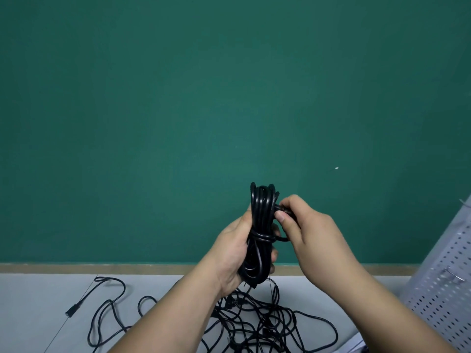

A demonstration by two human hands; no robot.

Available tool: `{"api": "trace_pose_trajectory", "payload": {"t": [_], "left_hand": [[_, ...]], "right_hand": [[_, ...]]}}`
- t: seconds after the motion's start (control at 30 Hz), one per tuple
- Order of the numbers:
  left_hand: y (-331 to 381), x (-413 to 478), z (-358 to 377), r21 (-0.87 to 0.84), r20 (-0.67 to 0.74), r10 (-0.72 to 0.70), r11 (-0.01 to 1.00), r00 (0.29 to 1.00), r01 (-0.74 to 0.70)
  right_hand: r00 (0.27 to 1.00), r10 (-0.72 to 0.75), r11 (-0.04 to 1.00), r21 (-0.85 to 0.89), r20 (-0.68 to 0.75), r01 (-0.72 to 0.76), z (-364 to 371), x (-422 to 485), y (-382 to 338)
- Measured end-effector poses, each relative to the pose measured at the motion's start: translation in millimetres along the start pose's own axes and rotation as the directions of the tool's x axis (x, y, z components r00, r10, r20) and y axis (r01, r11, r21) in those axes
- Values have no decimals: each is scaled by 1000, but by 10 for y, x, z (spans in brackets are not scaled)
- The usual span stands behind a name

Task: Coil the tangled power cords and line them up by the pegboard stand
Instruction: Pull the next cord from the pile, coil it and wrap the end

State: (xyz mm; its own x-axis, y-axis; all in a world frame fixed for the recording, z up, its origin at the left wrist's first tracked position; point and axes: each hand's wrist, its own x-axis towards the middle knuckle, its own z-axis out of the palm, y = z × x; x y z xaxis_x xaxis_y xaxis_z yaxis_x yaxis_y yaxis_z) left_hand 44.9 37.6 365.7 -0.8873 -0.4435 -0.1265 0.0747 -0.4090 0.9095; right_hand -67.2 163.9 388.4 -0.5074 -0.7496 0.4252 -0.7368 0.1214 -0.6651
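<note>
A coiled black power cord stands upright in front of the green wall, bound by a wrap of its own cable around the middle. My left hand grips the lower half of the coil. My right hand pinches the cord's end next to the coil's upper right side, a small loop hanging under it. Below my arms a tangle of black cords lies on the grey table. The white pegboard stand leans at the right edge.
A loose cord with a plug end snakes across the grey table at the left. A wooden strip runs along the base of the green wall.
</note>
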Motion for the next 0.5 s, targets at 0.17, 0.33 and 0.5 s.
{"api": "trace_pose_trajectory", "payload": {"t": [0.17,0.33,0.5], "left_hand": [[13,-40,27,-22,57,-17,1000,998,18],[-29,-29,13,-7,-6,17,1000,1000,-17],[-22,-34,49,-67,-7,71,995,997,-71]], "right_hand": [[999,-32,994,104,27,29,32,9,-20],[992,0,996,88,129,-12,42,-20,-1],[993,86,942,330,-78,-56,107,-22,-44]]}}
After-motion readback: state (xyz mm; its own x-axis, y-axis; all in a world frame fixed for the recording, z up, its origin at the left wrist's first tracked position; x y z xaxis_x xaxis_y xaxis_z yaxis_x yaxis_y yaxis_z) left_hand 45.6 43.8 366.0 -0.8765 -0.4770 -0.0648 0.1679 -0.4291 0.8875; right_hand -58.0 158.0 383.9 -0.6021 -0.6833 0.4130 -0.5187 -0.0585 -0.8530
